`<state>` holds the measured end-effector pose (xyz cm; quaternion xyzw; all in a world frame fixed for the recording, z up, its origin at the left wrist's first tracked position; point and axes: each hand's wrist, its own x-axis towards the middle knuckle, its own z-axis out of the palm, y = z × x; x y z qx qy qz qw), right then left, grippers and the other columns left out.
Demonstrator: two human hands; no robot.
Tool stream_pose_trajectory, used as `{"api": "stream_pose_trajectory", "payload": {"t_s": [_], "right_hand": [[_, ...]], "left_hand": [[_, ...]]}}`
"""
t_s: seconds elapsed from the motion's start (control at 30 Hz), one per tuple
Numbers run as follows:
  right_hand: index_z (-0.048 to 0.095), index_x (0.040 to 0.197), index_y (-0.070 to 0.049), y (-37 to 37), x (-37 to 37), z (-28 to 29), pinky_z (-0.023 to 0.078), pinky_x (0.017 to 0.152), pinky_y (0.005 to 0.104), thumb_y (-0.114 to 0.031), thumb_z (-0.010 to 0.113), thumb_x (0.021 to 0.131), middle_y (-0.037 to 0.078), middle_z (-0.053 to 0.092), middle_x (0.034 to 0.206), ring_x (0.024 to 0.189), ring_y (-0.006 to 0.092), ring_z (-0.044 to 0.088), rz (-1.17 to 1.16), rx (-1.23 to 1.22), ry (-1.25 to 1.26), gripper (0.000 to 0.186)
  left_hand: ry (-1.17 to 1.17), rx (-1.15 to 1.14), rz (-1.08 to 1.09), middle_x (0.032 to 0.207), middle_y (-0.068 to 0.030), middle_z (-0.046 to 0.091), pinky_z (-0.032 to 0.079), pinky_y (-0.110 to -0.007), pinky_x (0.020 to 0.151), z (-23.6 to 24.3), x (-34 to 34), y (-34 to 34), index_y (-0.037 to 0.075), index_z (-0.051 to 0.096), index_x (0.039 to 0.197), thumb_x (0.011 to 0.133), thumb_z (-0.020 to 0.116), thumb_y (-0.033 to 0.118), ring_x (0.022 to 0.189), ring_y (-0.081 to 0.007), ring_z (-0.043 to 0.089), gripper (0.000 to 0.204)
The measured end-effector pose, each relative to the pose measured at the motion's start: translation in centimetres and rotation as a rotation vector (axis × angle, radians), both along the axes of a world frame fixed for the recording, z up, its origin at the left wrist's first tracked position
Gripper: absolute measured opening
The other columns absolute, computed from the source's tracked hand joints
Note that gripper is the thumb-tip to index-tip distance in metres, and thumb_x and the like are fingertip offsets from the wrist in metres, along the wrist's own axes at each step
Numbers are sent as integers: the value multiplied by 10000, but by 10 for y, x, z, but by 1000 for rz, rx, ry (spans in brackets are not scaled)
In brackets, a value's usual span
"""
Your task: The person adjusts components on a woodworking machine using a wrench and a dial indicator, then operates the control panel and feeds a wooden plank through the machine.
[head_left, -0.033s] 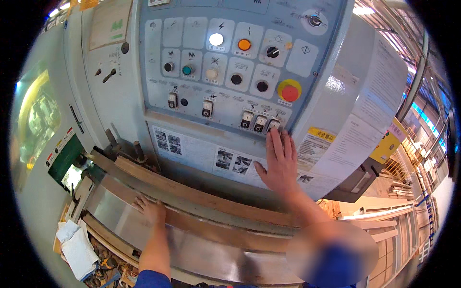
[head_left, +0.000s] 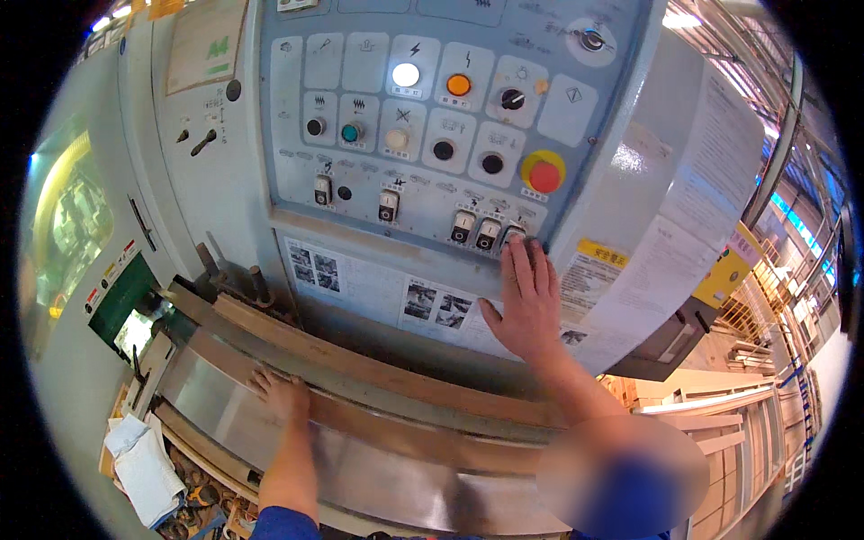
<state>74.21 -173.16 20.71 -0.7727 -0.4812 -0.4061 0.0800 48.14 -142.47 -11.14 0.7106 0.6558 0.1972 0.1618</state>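
At the foot of the grey control panel (head_left: 432, 117), toward one o'clock from the picture's centre, the right hand (head_left: 525, 301) lies flat against the machine face, fingers spread and straight, gripping nothing; its fingertips (head_left: 515, 250) touch the rightmost rocker switch (head_left: 511, 236) in a row of three small white-and-black switches, which sits just past them at twelve o'clock. This hand is far nearer the switch than the other. The left hand (head_left: 281, 394), down at seven o'clock, rests palm-down with loosely splayed fingers on a long wooden strip (head_left: 396, 373), holding nothing closed. The strip's long axis runs from ten o'clock toward four o'clock, beside a smooth, reflective steel table (head_left: 360, 468). Above the switches stand round push-buttons and knobs, a lit white lamp (head_left: 406, 75), an orange button (head_left: 458, 85) and a red mushroom-shaped stop button (head_left: 543, 174) on a yellow disc. Paper instruction sheets cling below the panel; a crumpled white cloth (head_left: 144, 463) lies at eight o'clock.
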Motion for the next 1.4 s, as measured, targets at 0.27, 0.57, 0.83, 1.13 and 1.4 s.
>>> {"api": "stream_pose_trajectory", "payload": {"t_s": [0.27, 0.57, 0.83, 1.13, 1.4], "right_hand": [[512, 1488, -38, 14, 9, 1, 317, 1179, 554, -295, 778, 770, 150, 427, 1592, 1435, 391, 412, -94, -73, -96, 807], [376, 1567, -14, -14, 23, 2, 259, 1230, 582, -153, 728, 788, 149, 382, 1637, 1516, 436, 304, -58, -73, -83, 866], [386, 1567, 2, 24, 12, 6, 232, 1248, 577, -226, 708, 812, 144, 310, 1684, 1547, 424, 247, -65, -187, -121, 852], [384, 1540, 47, 24, 7, 16, 197, 1260, 582, -172, 710, 784, 190, 358, 1641, 1533, 444, 255, -24, -199, -134, 852], [479, 1477, 36, -17, -23, -82, 282, 1208, 589, -200, 699, 802, 235, 405, 1590, 1488, 459, 316, 365, -177, 163, 749]], "left_hand": [[-26, 47, 4, 1655, -211, 323, 213, -523, 1266, -8, -2, 32, 22, 378, 1583, 919, 634, 343, 1569, -393, 193, 780], [-41, 39, 19, 1699, -174, 255, 261, -568, 1223, 24, 22, 5, 22, 375, 1579, 914, 628, 434, 1577, -399, 169, 822], [-92, -40, 49, 1714, -163, 219, 193, -593, 1246, 29, -4, 10, 30, 348, 1598, 901, 644, 405, 1601, -404, 73, 846], [-62, -39, 54, 1715, -156, 217, 165, -592, 1260, 29, 3, 10, 36, 330, 1607, 907, 639, 400, 1601, -407, 58, 847], [-19, -47, 52, 1712, -152, 222, 177, -590, 1259, 21, -3, 21, 32, 329, 1602, 915, 650, 425, 1602, -397, 68, 855]]}}
